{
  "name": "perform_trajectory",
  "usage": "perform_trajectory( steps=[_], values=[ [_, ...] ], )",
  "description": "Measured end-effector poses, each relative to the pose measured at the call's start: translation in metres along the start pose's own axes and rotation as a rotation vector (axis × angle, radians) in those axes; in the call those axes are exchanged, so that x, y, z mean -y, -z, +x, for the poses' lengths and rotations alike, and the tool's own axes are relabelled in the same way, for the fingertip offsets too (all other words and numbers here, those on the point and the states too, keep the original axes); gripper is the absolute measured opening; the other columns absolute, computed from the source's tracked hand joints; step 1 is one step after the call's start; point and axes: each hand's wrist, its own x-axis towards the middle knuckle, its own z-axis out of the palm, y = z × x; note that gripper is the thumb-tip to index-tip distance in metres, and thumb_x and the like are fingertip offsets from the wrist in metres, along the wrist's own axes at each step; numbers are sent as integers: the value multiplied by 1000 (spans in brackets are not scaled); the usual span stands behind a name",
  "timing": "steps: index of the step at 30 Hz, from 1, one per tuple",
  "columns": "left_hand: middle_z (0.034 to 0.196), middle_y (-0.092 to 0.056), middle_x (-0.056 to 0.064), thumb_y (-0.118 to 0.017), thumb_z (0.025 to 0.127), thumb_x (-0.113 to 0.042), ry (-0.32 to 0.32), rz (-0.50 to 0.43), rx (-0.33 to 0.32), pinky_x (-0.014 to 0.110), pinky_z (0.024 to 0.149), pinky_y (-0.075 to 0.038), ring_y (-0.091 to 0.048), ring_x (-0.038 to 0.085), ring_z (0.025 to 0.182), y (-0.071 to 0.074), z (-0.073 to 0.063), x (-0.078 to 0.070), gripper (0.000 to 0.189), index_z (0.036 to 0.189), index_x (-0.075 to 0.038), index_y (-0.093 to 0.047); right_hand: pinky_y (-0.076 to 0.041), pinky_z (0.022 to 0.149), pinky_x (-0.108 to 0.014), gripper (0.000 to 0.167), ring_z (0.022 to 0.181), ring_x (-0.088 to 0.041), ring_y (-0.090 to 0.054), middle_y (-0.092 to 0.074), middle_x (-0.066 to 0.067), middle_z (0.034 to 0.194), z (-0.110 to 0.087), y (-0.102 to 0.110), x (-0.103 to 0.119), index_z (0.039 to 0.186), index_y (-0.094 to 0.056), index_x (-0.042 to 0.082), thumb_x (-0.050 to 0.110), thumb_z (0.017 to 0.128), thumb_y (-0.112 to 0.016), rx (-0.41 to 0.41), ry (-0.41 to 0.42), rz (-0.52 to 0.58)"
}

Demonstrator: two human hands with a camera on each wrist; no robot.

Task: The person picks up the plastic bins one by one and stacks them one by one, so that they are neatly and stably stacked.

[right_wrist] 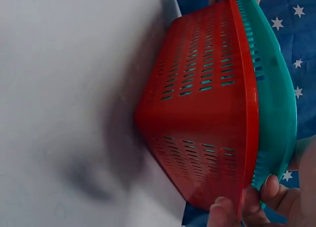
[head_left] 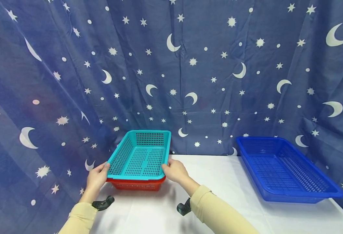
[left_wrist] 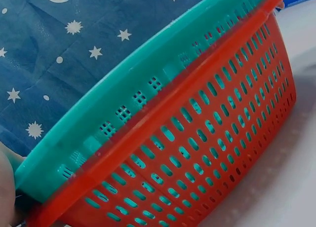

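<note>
A teal plastic basket [head_left: 124,177] with a slotted floor sits nested in a red basket [head_left: 136,186] of similar shape, at the back left of the table. My left hand [head_left: 96,178] grips the stack at its left rim, thumb on top. At the opposite side my right hand [head_left: 178,170] holds the right rim. In the right wrist view its fingers [right_wrist: 224,214] press against the red rim, while the thumb side meets the teal one. The left wrist view shows the red wall [left_wrist: 197,143] below the teal rim [left_wrist: 118,84], with a narrow gap between the two rims.
A larger blue basket [head_left: 303,194] stands at the right of the white-covered table [head_left: 215,188]. Behind and to the left hangs a dark blue curtain [head_left: 206,136] with moons and stars, close to the stack. Black straps [head_left: 103,203] show at both wrists.
</note>
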Motion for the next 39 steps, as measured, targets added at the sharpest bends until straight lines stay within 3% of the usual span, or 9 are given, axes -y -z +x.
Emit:
perform_trajectory(
  steps=[6, 10, 12, 14, 18, 23, 27, 31, 39],
  values=[
    [155, -40, 28, -44, 109, -44, 6, -5, -29, 59, 113, -33, -38, 44, 141, -4, -1, 3, 61, 155, -4, -42, -52, 63, -36, 26, 70, -21, -57, -61, -4, 76, 0, -4, -2, 91, -64, 8, 29, 100, -51, 78, -53, 85],
    [152, -42, 30, -46, 109, -42, 3, -44, -41, 45, 90, -57, -54, 42, 126, -5, -3, 4, 61, 156, -4, -42, -56, 56, -36, 28, 62, -18, -56, -59, -6, 72, -2, -6, -2, 87, -60, 8, 31, 102, -54, 110, -110, 207],
    [151, -43, 31, -46, 109, -41, 4, -67, -47, 34, 75, -61, -58, 41, 119, -6, -5, 3, 60, 155, -3, -41, -58, 58, -38, 30, 63, -18, -56, -59, -5, 72, -4, -7, -2, 84, -58, 9, 32, 103, -55, 110, -129, 241],
    [149, -44, 32, -46, 109, -40, 8, -76, -62, 30, 71, -60, -59, 40, 118, -6, -7, 3, 60, 155, -2, -42, -58, 59, -39, 33, 63, -17, -56, -60, -4, 74, -6, -9, -1, 81, -57, 10, 34, 103, -55, 106, -140, 264],
    [148, -47, 30, -47, 109, -39, 2, -39, -81, 42, 87, -59, -57, 41, 122, -3, -8, 2, 58, 153, -2, -45, -57, 58, -35, 35, 63, -17, -58, -63, -5, 72, -8, -10, 1, 81, -60, 10, 36, 104, -55, 102, -140, 301],
    [149, -47, 28, -49, 108, -39, -25, 35, -77, 57, 113, -34, -43, 45, 138, -1, -3, -2, 58, 150, 0, -48, -58, 61, -34, 40, 73, -27, -68, -62, -6, 77, -9, -2, -4, 88, -64, 7, 42, 105, -54, 161, -142, 352],
    [144, -55, 24, -52, 106, -41, -31, 44, -157, 58, 113, -32, -44, 44, 137, -3, -6, -11, 55, 145, -2, -57, -60, 70, -40, 45, 80, -28, -71, -64, -8, 85, -13, 17, -13, 98, -65, 1, 44, 106, -53, 278, -154, 413],
    [141, -60, 19, -52, 105, -43, -67, 12, -235, 58, 111, -34, -46, 41, 136, -5, -11, -31, 53, 142, -7, -62, -60, 75, -42, 48, 84, -27, -72, -69, -14, 94, -18, 42, -19, 107, -65, -5, 42, 107, -50, 338, -140, 418],
    [148, -55, 14, -54, 103, -47, -145, -70, -223, 57, 112, -34, -45, 39, 139, -19, -31, -84, 55, 146, -13, -59, -60, 77, -43, 47, 88, -28, -72, -69, -15, 98, -25, 90, -27, 110, -65, -3, 41, 108, -49, 319, -104, 377]
  ],
)
